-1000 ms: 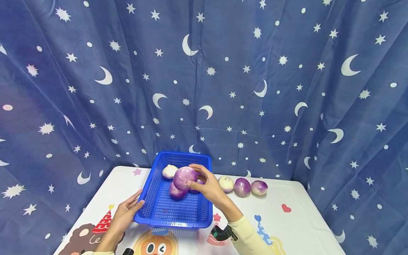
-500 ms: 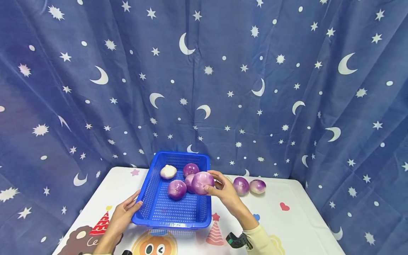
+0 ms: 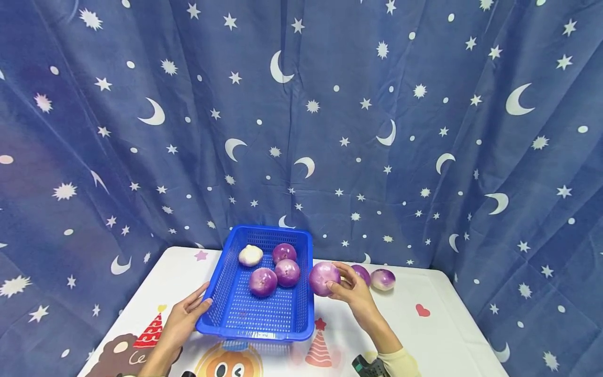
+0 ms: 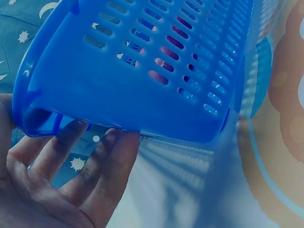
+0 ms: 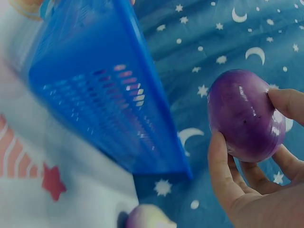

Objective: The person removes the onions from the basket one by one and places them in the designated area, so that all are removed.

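My left hand [image 3: 185, 315] grips the left rim of a blue plastic basket [image 3: 256, 333]; the left wrist view shows its fingers [image 4: 102, 166] against the basket's outer side. Inside the basket lie a whitish bulb [image 3: 250, 255] and several purple onions, among them a front onion [image 3: 263, 282], a middle onion [image 3: 287, 273] and a back onion [image 3: 284, 252]. My right hand [image 3: 360, 299] holds another purple onion [image 3: 324, 279] between thumb and fingers, just outside the basket's right rim. In the right wrist view, this held onion [image 5: 246, 115] is raised off the table.
Right of the basket, a purple onion [image 3: 360, 273] and a purple-white onion [image 3: 383, 279] stand on the printed white tablecloth [image 3: 438, 330]. A paler bulb is mostly hidden behind my right hand. A blue star-and-moon curtain [image 3: 358, 157] hangs behind the table.
My right hand has carried the onion rightward, from over the basket to past its right rim. The onions in the basket are now uncovered. My left hand stays on the rim.
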A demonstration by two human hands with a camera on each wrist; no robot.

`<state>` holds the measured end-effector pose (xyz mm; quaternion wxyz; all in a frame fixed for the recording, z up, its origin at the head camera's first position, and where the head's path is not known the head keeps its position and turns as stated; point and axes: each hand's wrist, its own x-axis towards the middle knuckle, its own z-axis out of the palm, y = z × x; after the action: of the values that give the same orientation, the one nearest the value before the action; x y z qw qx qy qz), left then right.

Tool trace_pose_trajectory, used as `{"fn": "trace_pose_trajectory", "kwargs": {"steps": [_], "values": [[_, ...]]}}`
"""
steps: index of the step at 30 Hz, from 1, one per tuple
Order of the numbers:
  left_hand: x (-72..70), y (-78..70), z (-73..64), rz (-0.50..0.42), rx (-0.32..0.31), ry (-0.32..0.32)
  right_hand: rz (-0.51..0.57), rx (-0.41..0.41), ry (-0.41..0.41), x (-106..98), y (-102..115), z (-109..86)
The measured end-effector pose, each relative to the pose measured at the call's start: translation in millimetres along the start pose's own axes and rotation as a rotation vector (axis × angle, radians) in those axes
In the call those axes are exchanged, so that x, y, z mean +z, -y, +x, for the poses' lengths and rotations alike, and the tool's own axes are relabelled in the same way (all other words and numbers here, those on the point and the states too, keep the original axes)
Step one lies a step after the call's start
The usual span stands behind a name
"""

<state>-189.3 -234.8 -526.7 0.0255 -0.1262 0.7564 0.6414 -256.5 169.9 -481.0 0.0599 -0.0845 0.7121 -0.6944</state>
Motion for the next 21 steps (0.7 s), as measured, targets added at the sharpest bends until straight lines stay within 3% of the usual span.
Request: {"fn": "trace_pose_trajectory", "kwargs": {"steps": [9, 21], "values": [[-0.8, 1.8, 1.2, 0.02, 0.019, -0.005, -0.007, 0.064, -0.118, -17.5, -28.3, 0.5], [-0.2, 2.6, -0.2, 0.044, 0.018, -0.003, -0.041, 0.153, -0.145, -32.1, -60.3, 7.9]]}}
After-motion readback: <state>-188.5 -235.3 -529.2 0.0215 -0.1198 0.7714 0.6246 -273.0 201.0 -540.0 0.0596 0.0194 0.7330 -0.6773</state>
